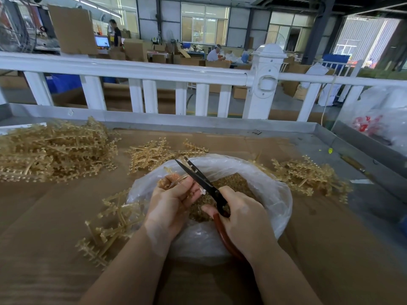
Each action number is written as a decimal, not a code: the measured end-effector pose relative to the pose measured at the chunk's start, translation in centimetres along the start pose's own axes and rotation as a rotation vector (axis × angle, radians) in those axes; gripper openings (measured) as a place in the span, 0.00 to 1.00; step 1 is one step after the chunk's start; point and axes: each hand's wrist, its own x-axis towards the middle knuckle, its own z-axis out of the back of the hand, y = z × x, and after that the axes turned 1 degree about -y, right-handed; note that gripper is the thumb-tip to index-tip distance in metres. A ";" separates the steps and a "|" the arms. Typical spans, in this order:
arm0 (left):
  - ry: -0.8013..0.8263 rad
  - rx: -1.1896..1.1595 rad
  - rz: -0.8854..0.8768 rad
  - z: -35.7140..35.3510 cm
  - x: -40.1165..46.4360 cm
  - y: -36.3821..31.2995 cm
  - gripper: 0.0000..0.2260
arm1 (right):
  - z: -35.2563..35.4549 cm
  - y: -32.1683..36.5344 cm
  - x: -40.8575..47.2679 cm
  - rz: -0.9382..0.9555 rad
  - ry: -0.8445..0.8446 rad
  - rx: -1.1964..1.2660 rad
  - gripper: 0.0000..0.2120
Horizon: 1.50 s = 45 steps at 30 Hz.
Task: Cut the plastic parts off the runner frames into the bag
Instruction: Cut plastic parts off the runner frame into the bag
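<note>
Two hands over the bag, one head view only. Mid-cut by the look of it: left hand [170,202] curled round a small runner frame [170,180], held right above the open mouth of the clear plastic bag [273,194]. Right hand [242,213] wrapped round the red handle of the scissors [202,181], so that grip is clamped on the tool, the left grip clamped on the frame. Blades slightly apart, tips pointing up and away, just beside the frame's upper edge. Can't tell whether a part sits between the blades right now, too small and blurry.

Next move, as a guess: line up the blades on the next little stub, squeeze, and keep the frame over the opening so the cut bit drops inside and not onto the surface.

Bag contents: a good heap of small tan cut parts [233,183] already inside, so well underway but nowhere near done. Plenty of frames outside the bag: a big pile [52,150] far left on the cardboard-covered surface [66,205], a smaller bunch [152,154] behind the bag, another pile [308,176] to the right, and a few frames [110,225] just beside the bag at near left. Hard to say which piles are stripped and which are waiting.
</note>
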 end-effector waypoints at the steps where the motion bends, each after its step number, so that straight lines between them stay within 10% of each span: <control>1: -0.005 -0.012 -0.002 0.0 0.0 0.0 0.22 | 0.0 0.0 0.0 -0.001 0.010 0.002 0.14; 18: -0.015 -0.043 -0.034 -0.2 -0.3 0.0 0.08 | 0.0 0.0 -0.1 0.016 -0.030 -0.017 0.15; 45: 0.103 0.085 -0.028 0.5 0.0 0.2 0.17 | -0.1 0.2 0.3 -0.007 0.001 -0.024 0.12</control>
